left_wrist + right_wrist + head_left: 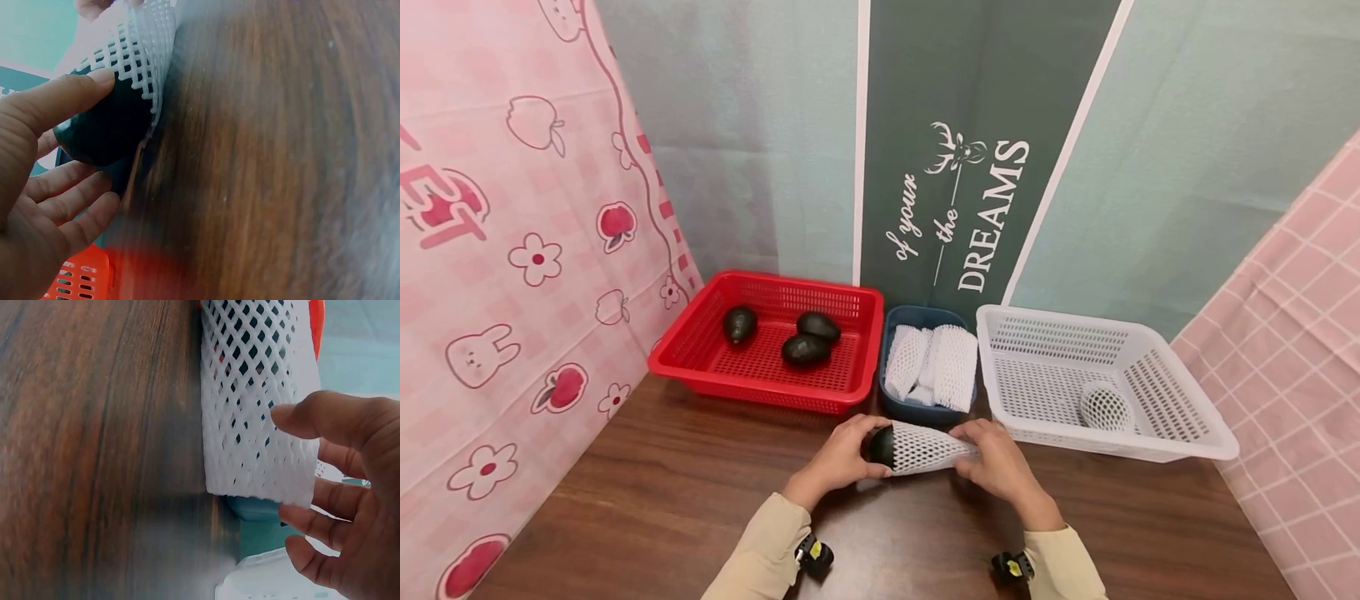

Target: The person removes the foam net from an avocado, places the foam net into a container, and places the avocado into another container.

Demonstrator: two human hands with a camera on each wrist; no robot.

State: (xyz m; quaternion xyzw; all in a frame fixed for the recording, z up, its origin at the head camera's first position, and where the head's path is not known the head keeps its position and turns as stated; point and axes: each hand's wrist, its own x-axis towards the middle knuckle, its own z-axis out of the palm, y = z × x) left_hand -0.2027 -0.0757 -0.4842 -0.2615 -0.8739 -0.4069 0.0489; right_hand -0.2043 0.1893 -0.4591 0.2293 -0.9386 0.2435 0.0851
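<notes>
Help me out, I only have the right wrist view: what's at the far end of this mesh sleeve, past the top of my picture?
Observer: The left hand grips the bare end of a dark avocado there, sticking out of the mesh sleeve.
Operator: Copy. I only catch slivers of red. What does the red basket hold?
Observer: Three bare avocados lie in the red basket.
Operator: And the white basket?
Observer: One rounded, mesh-wrapped item sits toward the right end of the white basket.
</notes>
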